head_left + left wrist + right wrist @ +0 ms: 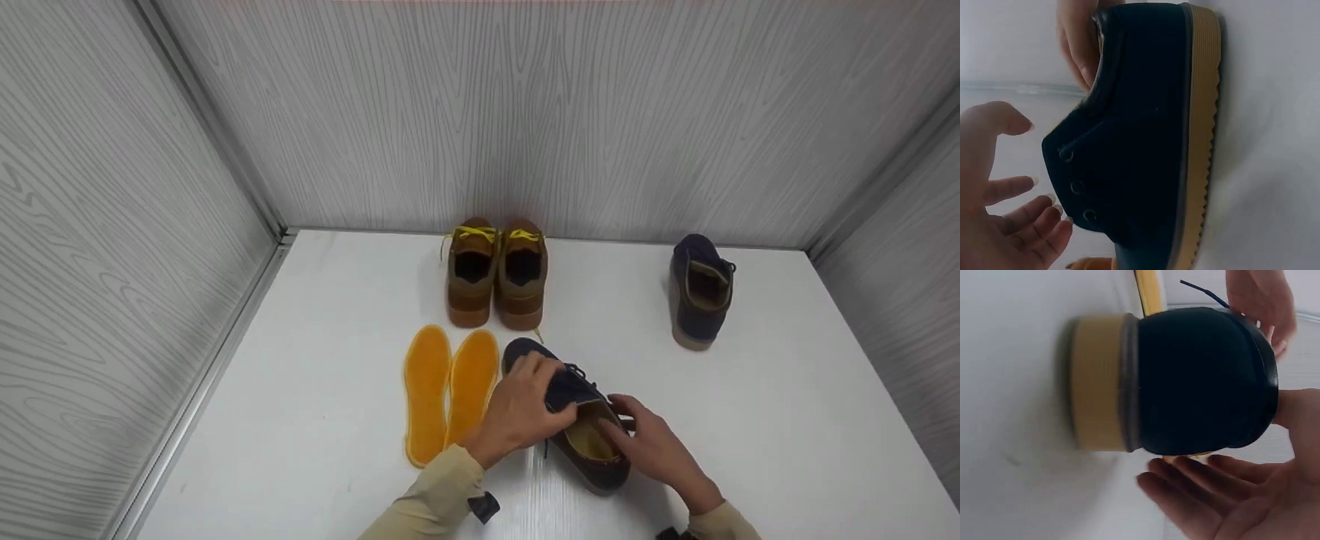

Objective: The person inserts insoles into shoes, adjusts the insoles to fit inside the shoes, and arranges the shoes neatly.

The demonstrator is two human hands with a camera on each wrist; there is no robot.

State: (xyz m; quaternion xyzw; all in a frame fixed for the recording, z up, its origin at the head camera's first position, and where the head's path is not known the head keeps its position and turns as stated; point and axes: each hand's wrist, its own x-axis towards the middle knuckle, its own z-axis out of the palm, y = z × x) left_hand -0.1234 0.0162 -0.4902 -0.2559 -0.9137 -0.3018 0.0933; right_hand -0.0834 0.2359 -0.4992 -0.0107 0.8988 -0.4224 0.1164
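A navy lace-up shoe [570, 391] with a tan sole stands on the white table, its toe pointing away and to the left. My right hand [654, 448] holds its right side near the heel, thumb inside the opening and fingers along the outside. Over the shoe's front, my left hand [525, 409] hovers by the laces with loosely bent fingers. In the left wrist view those fingertips lie close to the eyelets of the shoe [1134, 140]; whether they touch is unclear. The right wrist view shows the shoe's heel [1202, 377].
Two orange insoles [427, 390] lie side by side left of the shoe. Behind them stands a pair of brown shoes [471, 300] with yellow laces. The other navy shoe [697, 324] is at the back right. Grey wood-grain panels [465, 112] enclose the white table [315, 360].
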